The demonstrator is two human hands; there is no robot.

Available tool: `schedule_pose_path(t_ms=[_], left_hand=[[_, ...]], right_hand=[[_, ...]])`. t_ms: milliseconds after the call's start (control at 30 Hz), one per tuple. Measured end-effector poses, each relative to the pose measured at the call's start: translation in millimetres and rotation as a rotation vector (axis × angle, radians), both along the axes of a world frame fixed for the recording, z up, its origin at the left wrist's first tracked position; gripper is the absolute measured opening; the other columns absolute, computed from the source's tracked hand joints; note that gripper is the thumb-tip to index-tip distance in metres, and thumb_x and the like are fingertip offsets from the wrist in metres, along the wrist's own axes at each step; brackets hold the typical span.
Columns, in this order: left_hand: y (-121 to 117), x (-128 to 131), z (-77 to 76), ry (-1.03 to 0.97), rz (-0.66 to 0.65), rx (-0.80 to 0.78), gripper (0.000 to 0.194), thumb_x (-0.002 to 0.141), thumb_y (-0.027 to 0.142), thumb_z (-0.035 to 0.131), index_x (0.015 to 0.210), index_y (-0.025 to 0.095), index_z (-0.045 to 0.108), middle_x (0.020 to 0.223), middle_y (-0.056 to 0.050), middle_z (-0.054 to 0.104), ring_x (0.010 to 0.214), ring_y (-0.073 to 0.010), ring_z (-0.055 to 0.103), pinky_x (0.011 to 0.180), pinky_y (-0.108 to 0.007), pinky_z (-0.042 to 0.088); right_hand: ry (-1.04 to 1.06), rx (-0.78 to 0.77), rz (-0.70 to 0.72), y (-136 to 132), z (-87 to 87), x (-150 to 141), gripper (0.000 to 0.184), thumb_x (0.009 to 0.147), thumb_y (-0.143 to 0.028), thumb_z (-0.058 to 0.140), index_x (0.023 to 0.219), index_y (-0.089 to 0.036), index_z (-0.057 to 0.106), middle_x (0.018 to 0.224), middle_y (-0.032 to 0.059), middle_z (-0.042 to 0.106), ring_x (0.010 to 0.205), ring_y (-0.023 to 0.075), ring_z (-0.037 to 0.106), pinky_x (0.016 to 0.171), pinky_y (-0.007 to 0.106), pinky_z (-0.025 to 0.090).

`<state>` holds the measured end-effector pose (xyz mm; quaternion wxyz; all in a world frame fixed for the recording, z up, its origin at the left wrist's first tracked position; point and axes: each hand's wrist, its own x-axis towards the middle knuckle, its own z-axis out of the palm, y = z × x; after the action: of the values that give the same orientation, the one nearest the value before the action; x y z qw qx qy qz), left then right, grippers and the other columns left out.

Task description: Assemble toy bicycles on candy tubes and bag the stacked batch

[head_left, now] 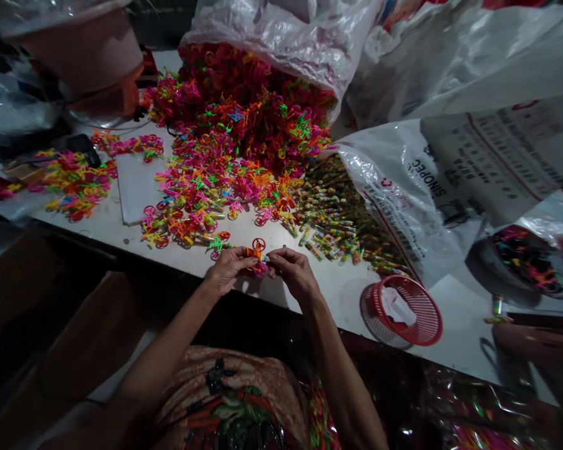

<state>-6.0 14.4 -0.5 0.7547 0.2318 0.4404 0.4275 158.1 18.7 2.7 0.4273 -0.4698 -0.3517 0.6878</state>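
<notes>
My left hand [226,270] and my right hand [294,272] meet at the near edge of the white table [455,312]. Both pinch a small orange and pink plastic toy piece [258,255] between their fingertips, with the fingers closed round it. Just beyond the hands lies a big heap of bright plastic toy parts [234,137] in pink, orange, green and yellow, spilling out of a clear plastic bag [291,37]. To the right of the heap sits a pile of small striped tubes [338,219].
A small red mesh basket [406,310] with something white in it stands by the right hand. A printed white sack [450,175] lies at the right. A smaller pile of coloured parts [75,178] is at the left. Another bag of parts [528,256] sits at the far right.
</notes>
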Motion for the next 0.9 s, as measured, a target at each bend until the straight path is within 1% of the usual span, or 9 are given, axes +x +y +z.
schedule_pose_path(t_ms=[267, 367, 467, 533, 600, 667, 733, 833, 900], left_hand=[[-5, -7, -5.4, 0.197, 0.118, 0.096, 0.034, 0.046, 0.031, 0.086, 0.069, 0.013, 0.069, 0.06, -0.001, 0.067, 0.051, -0.012, 0.061, 0.055, -0.024, 0.051], [0, -24, -0.2, 0.349, 0.138, 0.192, 0.034, 0.051, 0.038, 0.081, 0.071, 0.014, 0.068, 0.062, -0.001, 0.067, 0.053, -0.0126, 0.06, 0.055, -0.026, 0.051], [10, -57, 18.0, 0.798, 0.333, 0.415, 0.028, 0.066, 0.039, 0.071, 0.082, 0.016, 0.068, 0.071, -0.002, 0.068, 0.064, -0.0153, 0.062, 0.063, -0.029, 0.052], [21, -78, 34.8, 1.228, 0.49, 0.572, 0.028, 0.074, 0.033, 0.065, 0.097, 0.019, 0.068, 0.094, -0.007, 0.07, 0.09, -0.0216, 0.064, 0.082, -0.036, 0.051], [36, -85, 48.1, 1.591, 0.516, 0.666, 0.032, 0.078, 0.027, 0.062, 0.109, 0.02, 0.066, 0.12, -0.012, 0.063, 0.117, -0.0295, 0.053, 0.099, -0.046, 0.04], [56, -74, 51.4, 1.79, 0.363, 0.71, 0.028, 0.082, 0.022, 0.057, 0.108, 0.019, 0.066, 0.125, -0.015, 0.06, 0.123, -0.0332, 0.047, 0.104, -0.051, 0.033], [80, -50, 43.6, 1.838, 0.062, 0.725, 0.026, 0.085, 0.015, 0.047, 0.099, 0.018, 0.069, 0.112, -0.014, 0.066, 0.115, -0.0311, 0.053, 0.102, -0.05, 0.033], [111, -13, 22.1, 1.798, -0.302, 0.629, 0.027, 0.088, 0.014, 0.043, 0.1, 0.015, 0.067, 0.108, -0.014, 0.066, 0.111, -0.0286, 0.055, 0.103, -0.047, 0.031], [122, 2, 10.4, 1.766, -0.369, 0.575, 0.029, 0.088, 0.015, 0.043, 0.109, 0.012, 0.063, 0.112, -0.017, 0.064, 0.111, -0.0292, 0.054, 0.1, -0.047, 0.034]], right_hand=[[-0.27, 0.218, -0.057, -11, 7.5, -24, 0.027, 0.066, -0.044, 0.075, 0.068, -0.018, 0.069, 0.05, -0.0011, 0.06, 0.047, 0.0126, 0.056, 0.052, 0.027, 0.048], [-0.257, 0.225, 0.009, 0, 2.8, -30, 0.033, 0.07, -0.049, 0.071, 0.077, -0.017, 0.07, 0.056, -0.0001, 0.062, 0.051, 0.0129, 0.057, 0.054, 0.027, 0.048], [-0.413, 0.31, 0.002, 26, -4.5, -11, 0.046, 0.074, -0.055, 0.066, 0.101, -0.018, 0.068, 0.083, 0.0043, 0.068, 0.058, 0.0136, 0.059, 0.057, 0.029, 0.048], [-0.767, 0.402, -0.114, 47, -8.6, 10, 0.044, 0.078, -0.051, 0.062, 0.106, -0.018, 0.066, 0.099, 0.0082, 0.066, 0.068, 0.0165, 0.061, 0.062, 0.031, 0.047], [-1.187, 0.394, -0.105, 65, -11.2, 26, 0.032, 0.084, -0.041, 0.057, 0.101, -0.016, 0.067, 0.105, 0.012, 0.064, 0.082, 0.0219, 0.061, 0.069, 0.033, 0.045], [-1.484, 0.327, 0.012, 77, -12.2, 32, 0.026, 0.087, -0.032, 0.052, 0.101, -0.015, 0.066, 0.109, 0.014, 0.063, 0.091, 0.0252, 0.061, 0.07, 0.032, 0.042], [-1.63, 0.272, 0.132, 82, -11.5, 26, 0.026, 0.09, -0.027, 0.047, 0.108, -0.016, 0.063, 0.113, 0.0143, 0.063, 0.093, 0.0254, 0.061, 0.068, 0.031, 0.039], [-1.684, 0.251, 0.191, 79, -8.0, 14, 0.027, 0.091, -0.023, 0.044, 0.109, -0.015, 0.062, 0.111, 0.0143, 0.065, 0.092, 0.0244, 0.062, 0.066, 0.03, 0.037], [-1.62, 0.255, 0.178, 72, -5.5, 14, 0.023, 0.089, -0.025, 0.046, 0.099, -0.016, 0.065, 0.102, 0.0122, 0.067, 0.089, 0.0236, 0.062, 0.065, 0.029, 0.036]])
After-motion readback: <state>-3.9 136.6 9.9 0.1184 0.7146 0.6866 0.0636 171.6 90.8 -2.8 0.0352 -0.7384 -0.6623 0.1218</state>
